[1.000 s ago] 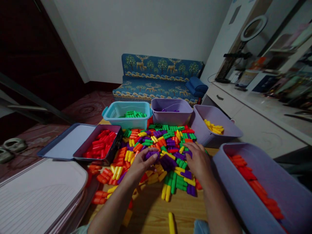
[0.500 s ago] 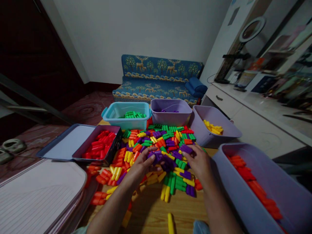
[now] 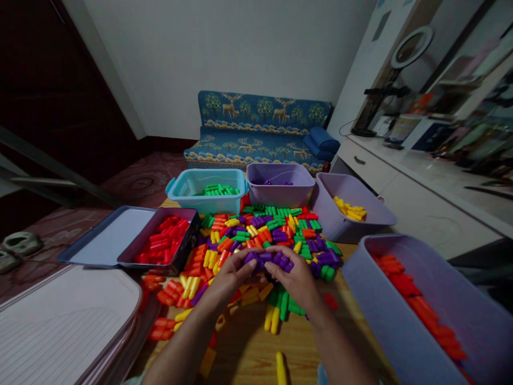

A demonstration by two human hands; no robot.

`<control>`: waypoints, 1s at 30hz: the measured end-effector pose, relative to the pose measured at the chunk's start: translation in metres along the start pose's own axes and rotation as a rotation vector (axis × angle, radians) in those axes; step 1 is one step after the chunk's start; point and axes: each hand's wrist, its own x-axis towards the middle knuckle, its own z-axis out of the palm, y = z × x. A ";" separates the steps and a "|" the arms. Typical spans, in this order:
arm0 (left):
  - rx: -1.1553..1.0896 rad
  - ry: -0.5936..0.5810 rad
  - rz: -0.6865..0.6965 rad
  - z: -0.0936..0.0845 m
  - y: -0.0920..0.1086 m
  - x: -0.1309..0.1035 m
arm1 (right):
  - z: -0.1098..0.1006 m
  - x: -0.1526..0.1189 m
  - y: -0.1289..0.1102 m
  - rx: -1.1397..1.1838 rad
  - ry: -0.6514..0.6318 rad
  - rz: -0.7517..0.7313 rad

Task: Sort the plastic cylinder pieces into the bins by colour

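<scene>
My left hand (image 3: 234,271) is closed round several purple plastic pieces (image 3: 256,259) over the middle of a wooden table. Right beside it, my right hand (image 3: 297,275) is closed on more purple pieces (image 3: 284,262). The fingertips of both hands nearly meet, and the pieces form a bunch between them. Below and behind lies a pile of tube-shaped plastic pieces (image 3: 252,231) in red, orange, yellow, green and purple. My palms hide part of the pile. A lone yellow piece (image 3: 281,369) rests near the front edge.
Behind the pile stand a light-blue bin (image 3: 208,204) with green pieces, a purple bin (image 3: 280,197) with purple ones and a bin (image 3: 339,230) with yellow ones. A bin (image 3: 372,289) of red pieces is at right, an open case (image 3: 188,262) of red pieces at left.
My right hand has moved left with its purple piece and now meets my left hand. Green and purple pieces show at the right side of the pile where that hand was.
</scene>
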 end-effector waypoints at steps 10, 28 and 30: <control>0.996 0.164 0.576 -0.007 0.014 -0.004 | -0.006 0.003 0.003 0.317 0.094 0.156; 0.739 0.277 0.436 -0.006 0.001 -0.002 | 0.007 -0.004 -0.002 0.427 -0.015 0.154; 0.594 0.277 0.369 -0.005 0.000 -0.002 | 0.007 -0.003 -0.001 0.465 0.022 0.186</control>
